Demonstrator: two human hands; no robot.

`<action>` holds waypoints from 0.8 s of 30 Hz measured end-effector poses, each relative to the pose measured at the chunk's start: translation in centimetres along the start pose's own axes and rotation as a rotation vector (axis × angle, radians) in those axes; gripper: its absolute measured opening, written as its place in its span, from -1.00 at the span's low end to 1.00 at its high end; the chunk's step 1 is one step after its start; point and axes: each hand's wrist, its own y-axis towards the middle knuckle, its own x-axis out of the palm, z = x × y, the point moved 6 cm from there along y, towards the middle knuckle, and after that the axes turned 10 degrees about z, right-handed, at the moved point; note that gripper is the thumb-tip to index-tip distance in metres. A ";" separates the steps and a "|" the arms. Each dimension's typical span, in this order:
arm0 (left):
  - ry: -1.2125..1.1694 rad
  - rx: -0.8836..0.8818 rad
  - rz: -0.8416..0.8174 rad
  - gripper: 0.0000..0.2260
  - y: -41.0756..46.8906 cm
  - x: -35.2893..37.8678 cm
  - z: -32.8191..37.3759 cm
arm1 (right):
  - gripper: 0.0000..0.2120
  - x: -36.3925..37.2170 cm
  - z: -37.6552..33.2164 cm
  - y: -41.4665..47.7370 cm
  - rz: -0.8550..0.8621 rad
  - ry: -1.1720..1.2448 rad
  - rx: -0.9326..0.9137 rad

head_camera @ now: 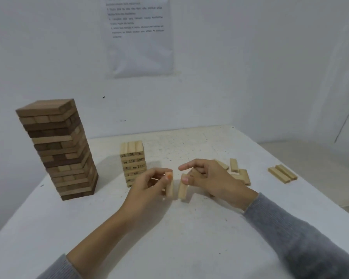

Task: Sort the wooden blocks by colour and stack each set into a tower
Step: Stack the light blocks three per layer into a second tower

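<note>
A tall tower of dark and mid-brown blocks (58, 148) stands at the left of the white table (189, 238). A shorter tower of pale numbered blocks (132, 158) stands behind my hands. My left hand (147, 188) pinches a pale block (169, 189) held upright just above the table. Close to its right, my right hand (206, 180) grips another pale block (183, 188), also upright, with the forefinger stretched out. The two blocks stand side by side, a small gap between them.
Several loose pale blocks (238, 172) lie behind my right hand. Two more pale blocks (282, 173) lie side by side near the table's right edge. A printed sheet (139, 37) hangs on the white wall behind the table.
</note>
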 end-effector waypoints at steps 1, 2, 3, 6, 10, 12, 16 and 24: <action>-0.043 -0.036 -0.009 -0.86 -0.2 -0.6 -0.2 | -0.80 0.8 0.0 0.3 -0.031 0.003 0.000; -0.071 -0.062 -0.018 -0.86 -0.3 -1.2 -0.5 | -0.80 1.5 -0.1 0.5 -0.053 -0.009 -0.004; -0.067 -0.072 -0.024 -0.86 -0.4 -1.8 -0.8 | -0.80 2.0 -0.2 0.7 -0.076 -0.028 -0.010; 0.036 -0.076 -0.008 -0.86 -0.3 -3.5 -1.6 | -0.85 3.4 -0.3 1.0 -0.139 -0.054 -0.016; 0.093 -0.108 0.003 -0.86 -0.1 -4.1 -2.4 | -0.89 4.7 0.7 1.5 -0.164 -0.059 0.024; 0.124 -0.084 0.004 -0.86 0.0 -4.1 -2.6 | -0.90 4.9 0.9 1.6 -0.140 -0.086 0.009; 0.215 0.013 0.011 -0.90 -0.1 -4.1 -2.8 | -0.86 4.5 0.5 1.3 -0.060 -0.353 -0.119; 0.316 0.076 0.032 -0.87 -0.3 -4.6 -2.3 | -0.75 3.6 0.7 0.5 0.046 -0.095 0.037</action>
